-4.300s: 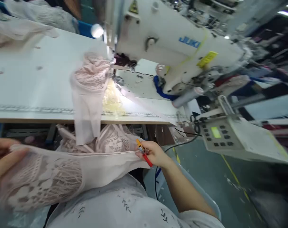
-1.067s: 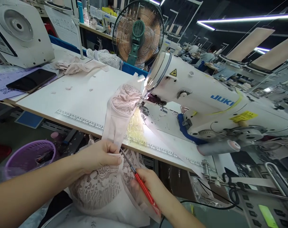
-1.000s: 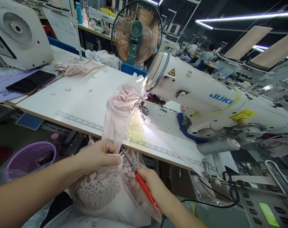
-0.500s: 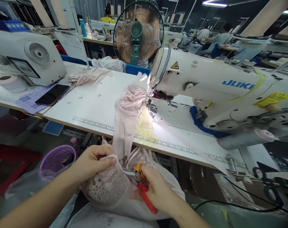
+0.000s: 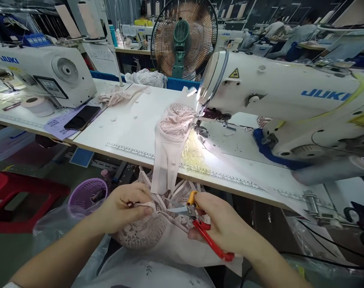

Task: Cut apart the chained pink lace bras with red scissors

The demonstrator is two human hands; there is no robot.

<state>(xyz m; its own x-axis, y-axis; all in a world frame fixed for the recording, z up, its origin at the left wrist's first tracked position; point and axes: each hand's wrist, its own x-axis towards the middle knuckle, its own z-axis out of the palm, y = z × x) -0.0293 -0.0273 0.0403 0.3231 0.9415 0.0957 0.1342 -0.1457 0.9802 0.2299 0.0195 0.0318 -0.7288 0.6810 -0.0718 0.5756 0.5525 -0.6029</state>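
Note:
My left hand (image 5: pixel 125 208) is closed, pinching the edge of a pale pink lace garment (image 5: pixel 146 232) that lies bunched in my lap. My right hand (image 5: pixel 221 224) grips red-handled thread snips (image 5: pixel 200 226), their metal blades pointing left at the pinched edge. Another pink lace piece (image 5: pixel 173 136) sits under the needle of the white sewing machine (image 5: pixel 278 96), and its band hangs over the table's front edge just above my hands.
The white sewing table (image 5: pixel 131 124) carries a ruler strip along its front. A black phone (image 5: pixel 82 117) lies on papers at left, near a second sewing machine (image 5: pixel 41 76). A fan (image 5: pixel 183 38) stands behind. A purple basket (image 5: pixel 87 196) and red stool (image 5: pixel 17 204) sit on the floor.
My right hand turned the snips from lying along the fabric to pointing their blades at the edge my left hand pinches. The view rose and shifted left.

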